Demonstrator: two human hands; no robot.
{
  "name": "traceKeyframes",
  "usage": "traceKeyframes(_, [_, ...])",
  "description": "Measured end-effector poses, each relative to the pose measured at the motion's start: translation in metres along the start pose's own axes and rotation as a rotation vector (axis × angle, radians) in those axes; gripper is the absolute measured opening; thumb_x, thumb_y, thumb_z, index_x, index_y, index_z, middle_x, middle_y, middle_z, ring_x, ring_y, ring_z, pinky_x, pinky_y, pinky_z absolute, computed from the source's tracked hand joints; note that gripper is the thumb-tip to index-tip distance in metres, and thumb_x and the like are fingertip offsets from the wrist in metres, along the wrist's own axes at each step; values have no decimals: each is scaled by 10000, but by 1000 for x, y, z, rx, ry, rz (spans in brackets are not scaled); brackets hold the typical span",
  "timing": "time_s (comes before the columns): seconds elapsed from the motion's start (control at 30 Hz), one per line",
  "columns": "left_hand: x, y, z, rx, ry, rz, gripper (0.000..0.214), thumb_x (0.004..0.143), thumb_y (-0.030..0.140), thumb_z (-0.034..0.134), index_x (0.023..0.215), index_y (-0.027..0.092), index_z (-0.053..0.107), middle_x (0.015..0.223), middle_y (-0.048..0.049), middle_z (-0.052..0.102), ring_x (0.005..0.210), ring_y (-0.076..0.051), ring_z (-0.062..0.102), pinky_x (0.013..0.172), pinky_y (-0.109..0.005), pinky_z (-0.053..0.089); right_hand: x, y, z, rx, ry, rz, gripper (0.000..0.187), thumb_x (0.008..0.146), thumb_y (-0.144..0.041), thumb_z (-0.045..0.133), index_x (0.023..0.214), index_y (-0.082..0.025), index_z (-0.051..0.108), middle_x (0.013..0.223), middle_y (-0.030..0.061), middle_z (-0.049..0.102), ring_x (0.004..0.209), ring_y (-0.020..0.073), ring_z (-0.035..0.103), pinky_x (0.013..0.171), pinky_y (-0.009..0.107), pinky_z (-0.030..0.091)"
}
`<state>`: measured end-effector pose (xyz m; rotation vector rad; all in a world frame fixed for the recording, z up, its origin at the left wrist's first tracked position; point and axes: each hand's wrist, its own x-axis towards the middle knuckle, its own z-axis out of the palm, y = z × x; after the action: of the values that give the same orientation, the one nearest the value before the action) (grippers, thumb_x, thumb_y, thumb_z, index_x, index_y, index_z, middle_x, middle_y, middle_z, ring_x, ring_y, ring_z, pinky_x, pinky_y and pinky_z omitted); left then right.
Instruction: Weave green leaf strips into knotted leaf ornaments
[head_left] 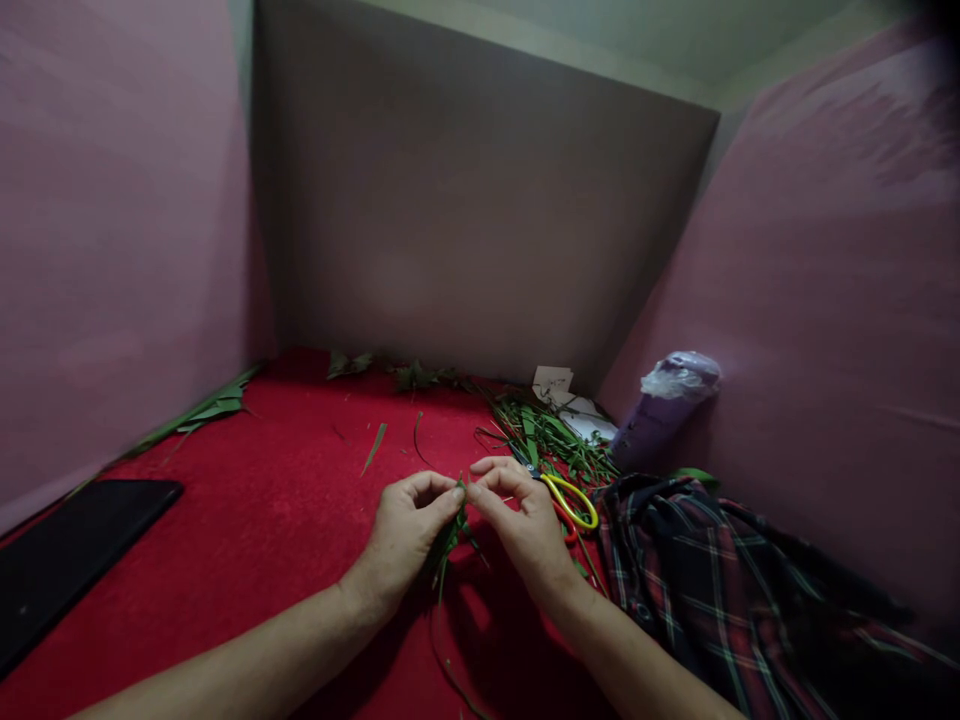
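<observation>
Both my hands meet over the red cloth (285,520) near the middle. My left hand (405,535) pinches a small bundle of green leaf strips (448,545) between thumb and fingers. My right hand (521,520) pinches the top of the same bundle from the other side. The strips hang down between my wrists. Just right of my right hand lie scissors with yellow and red handles (574,500).
A pile of cut green leaves (551,435) lies behind the scissors, with loose leaves along the back wall and at the left (206,410). A black flat slab (67,550) sits at the left. Plaid cloth (720,580), a purple bottle (660,410) and white paper (555,385) are at the right.
</observation>
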<state>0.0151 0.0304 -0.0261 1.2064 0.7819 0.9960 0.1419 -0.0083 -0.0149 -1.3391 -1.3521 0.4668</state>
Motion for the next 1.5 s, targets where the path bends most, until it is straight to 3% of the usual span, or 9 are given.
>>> traceKeyframes(0.93, [-2,0,2,84,-12,29,220,654,340,677,645,126,623,550,24,558,492,-83,448,467,-190,337,3,0,-3,-48,-69,-25,169,702,-174,554,534,-188,568,812,44,639,853,206,556,826,349,367])
traceKeyframes(1.23, [-4,0,3,212,-2,145,170,713,292,627,640,140,642,554,17,571,505,-100,473,488,-205,357,3,0,-6,-152,-28,-134,163,744,-143,576,593,-205,582,805,16,637,844,185,553,800,318,380])
traceKeyframes(1.5, [-6,-2,0,498,21,290,175,784,265,548,669,179,647,644,-9,619,633,-156,541,602,-250,398,1,-4,-8,-283,-11,-183,145,788,-197,611,644,-208,595,751,15,625,798,188,534,752,316,376])
